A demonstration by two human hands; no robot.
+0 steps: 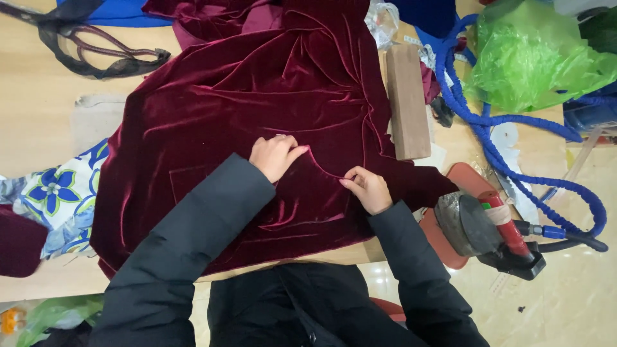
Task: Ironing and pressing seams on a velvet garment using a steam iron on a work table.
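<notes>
Velvet: a dark red velvet garment [257, 103] lies spread over the pale wooden table [38, 122], filling the middle of the view from the near edge out to 12 o'clock.
Left hand: the left hand [275, 156], in a black padded sleeve, rests on the velvet near the centre, fingers together and curled down onto a curved fold.
Right hand: the right hand [367, 188], just at 3 o'clock of the left, pinches the same fold between thumb and fingertips.
Iron: a steam iron [488, 228] with a red handle sits on a reddish pad at 4 o'clock, close to the right sleeve.
Hose: a blue hose [495, 148] loops from the iron's side out toward 2 o'clock.
Block: a wooden block [407, 99] lies along the velvet's right edge at 1 o'clock.
Floral cloth: a blue-and-white flowered cloth [58, 193] lies at 9 o'clock, partly under the velvet.
Bag: a green plastic bag [533, 61] sits at 2 o'clock, crumpled; its contents cannot be made out.
Far left: dark sheer fabric [96, 48] lies at 10 o'clock.
</notes>
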